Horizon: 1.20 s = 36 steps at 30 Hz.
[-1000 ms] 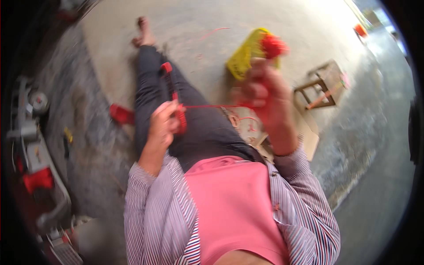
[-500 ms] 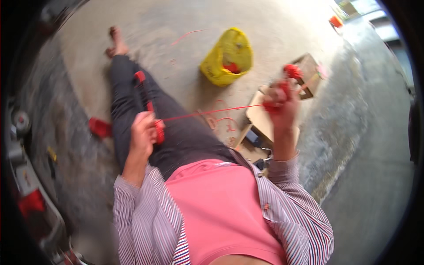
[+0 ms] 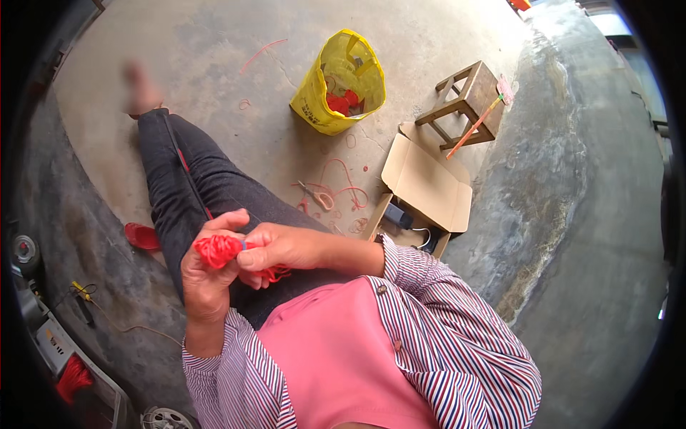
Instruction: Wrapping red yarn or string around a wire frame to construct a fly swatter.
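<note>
A bundle of red cord [image 3: 216, 250] is held between my two hands over my lap, a narrow blue band round it. My left hand [image 3: 202, 286] is closed about the bundle's left part, thumb and fingers at its sides. From the right, my right hand [image 3: 282, 247] grips the bundle beside the blue band, its thumb lying along it. Loose red strands stick out under the right hand. A dark strip with red parts [image 3: 187, 168] lies along my trousers; its near end is hidden behind my left hand.
A yellow bag [image 3: 314, 107] with red pieces inside stands ahead. Orange-handled scissors [image 3: 323, 199] and red cord scraps lie on the floor. To the right are an open cardboard box [image 3: 421, 179] and a wooden stool [image 3: 475, 100]. A red shoe [image 3: 141, 236] sits left of my leg.
My hands were wide apart with a red cord stretched between them, the right one raised with red cord in it. Now they have come together at the bundle over my lap.
</note>
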### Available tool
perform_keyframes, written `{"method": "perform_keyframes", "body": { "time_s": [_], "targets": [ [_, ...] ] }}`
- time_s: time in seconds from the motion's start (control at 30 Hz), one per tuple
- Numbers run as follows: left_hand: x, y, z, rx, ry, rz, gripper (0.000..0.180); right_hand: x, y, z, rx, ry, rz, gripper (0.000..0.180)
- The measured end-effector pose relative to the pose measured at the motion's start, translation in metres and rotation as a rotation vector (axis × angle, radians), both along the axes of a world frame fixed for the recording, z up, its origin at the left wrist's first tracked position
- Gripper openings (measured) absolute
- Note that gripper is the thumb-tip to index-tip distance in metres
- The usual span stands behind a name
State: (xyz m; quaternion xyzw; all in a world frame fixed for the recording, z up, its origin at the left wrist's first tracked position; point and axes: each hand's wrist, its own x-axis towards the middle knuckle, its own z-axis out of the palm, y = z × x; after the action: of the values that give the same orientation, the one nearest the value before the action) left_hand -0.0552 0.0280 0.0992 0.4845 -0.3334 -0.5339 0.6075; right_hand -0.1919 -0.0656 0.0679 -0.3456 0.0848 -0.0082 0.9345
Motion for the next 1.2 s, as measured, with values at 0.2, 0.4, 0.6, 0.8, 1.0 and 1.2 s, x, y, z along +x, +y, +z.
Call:
{"method": "perform_keyframes", "body": {
  "time_s": [0.2,0.4,0.6,0.8,1.0,1.2],
  "targets": [
    [0.027,-0.004,0.005,-0.097,0.446,0.169,0.033,0.006,-0.015,-0.006,-0.047,0.022,0.068,0.037],
    [0.079,0.013,0.000,-0.024,-0.448,0.071,0.026,0.000,-0.056,-0.033,0.082,0.142,-0.220,0.025],
    [0.048,-0.003,-0.032,0.114,-1.314,-0.255,0.024,0.025,-0.035,-0.062,-0.972,0.190,-0.265,0.035],
    [0.034,-0.008,-0.050,0.475,-0.574,0.127,0.020,0.033,-0.033,-0.046,-1.160,0.308,-0.074,0.045],
    [0.045,-0.007,-0.063,0.241,-0.832,0.048,0.020,0.027,-0.038,-0.050,-1.044,0.305,-0.237,0.032],
    [0.032,-0.011,-0.081,0.273,0.062,0.264,0.055,0.007,-0.060,-0.028,-0.881,0.264,-0.508,0.020]
  ]
}}
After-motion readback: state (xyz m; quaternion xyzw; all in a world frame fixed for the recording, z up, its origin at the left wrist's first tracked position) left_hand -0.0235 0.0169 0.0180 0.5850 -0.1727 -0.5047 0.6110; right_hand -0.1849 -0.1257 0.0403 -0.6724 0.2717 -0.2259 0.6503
